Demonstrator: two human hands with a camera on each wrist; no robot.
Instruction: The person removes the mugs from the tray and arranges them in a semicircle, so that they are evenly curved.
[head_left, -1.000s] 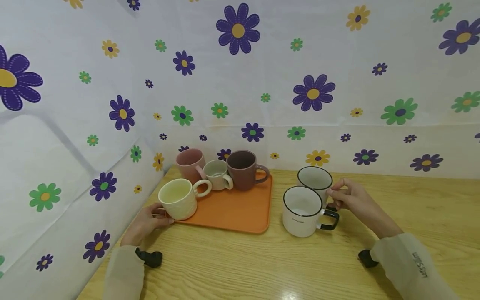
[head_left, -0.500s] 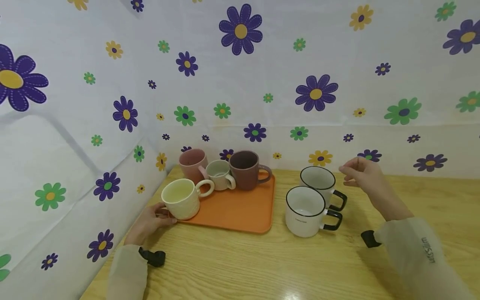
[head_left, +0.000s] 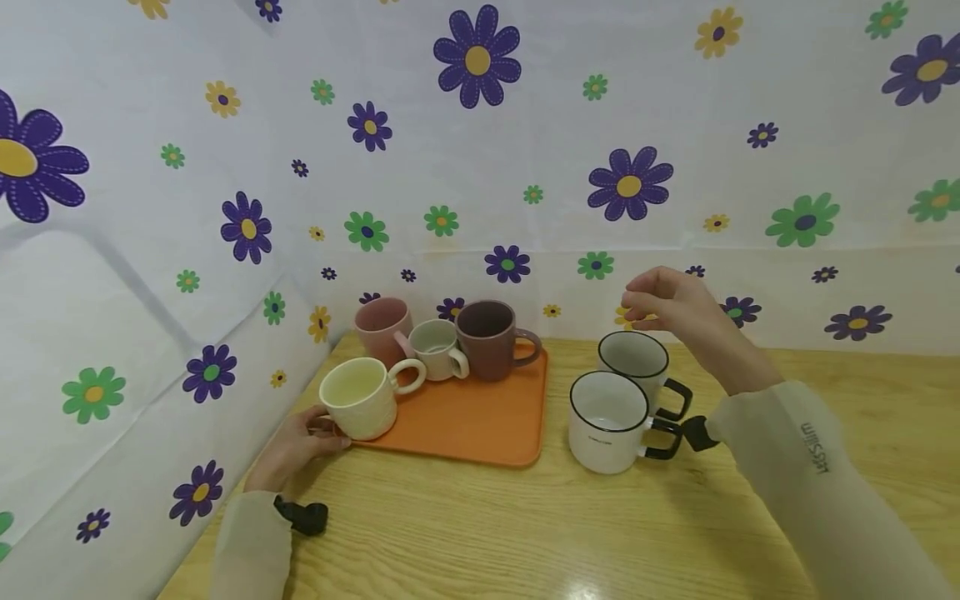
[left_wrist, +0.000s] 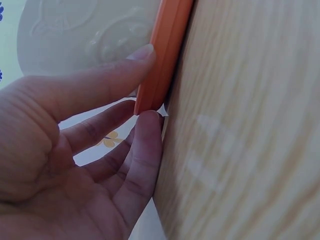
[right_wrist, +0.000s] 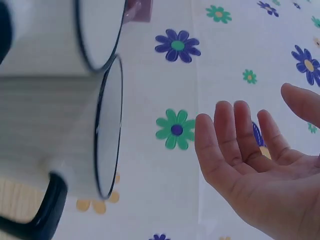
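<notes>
My left hand [head_left: 292,446] pinches the near left corner of an orange tray [head_left: 472,425]; in the left wrist view the thumb lies over the rim and a fingertip is under it. A cream mug [head_left: 360,404] stands at that corner, right by the fingers. My right hand [head_left: 675,304] hangs in the air above the rear white enamel mug [head_left: 633,358], holding nothing, its fingers loosely bent and apart from the thumb in the right wrist view. The front white enamel mug [head_left: 603,442] stands close before the rear one. Both have black rims and black handles pointing right.
Along the tray's back stand a pink mug [head_left: 382,333], a small grey-white cup [head_left: 435,354] and a dark purple mug [head_left: 487,342]. They sit on a wooden table [head_left: 465,525]. A flowered cloth [head_left: 555,142] rises behind and at the left.
My right hand has come away from the rear white mug's handle, risen, and swung left over that mug. The left hand keeps its place at the tray corner.
</notes>
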